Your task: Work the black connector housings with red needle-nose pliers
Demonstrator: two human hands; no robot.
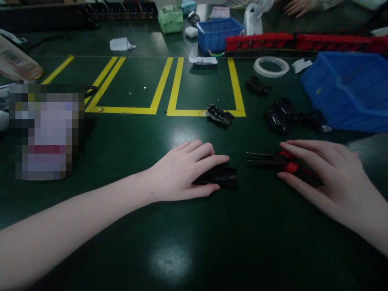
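My left hand (189, 171) rests over a black plastic part (222, 177) on the dark green table, thumb on the near side and fingers over the far side. Much of that part is hidden under the palm. To the right, my right hand (330, 173) arches loosely around the red handles of long-nosed pliers (269, 160). Its thumb and forefinger are apart, with the forefinger close against the upper handle. The pliers' jaws are spread and point left toward the black part. A similar black part (220, 115) lies beyond my left hand.
More black parts (281, 115) lie by a tilted blue bin (342, 93). Behind them are a tape roll (271, 66), a red strip (260, 41) and a blue basket (220, 32). Yellow tape (127, 110) marks the table. Another person's hand (297, 7) shows at the top.
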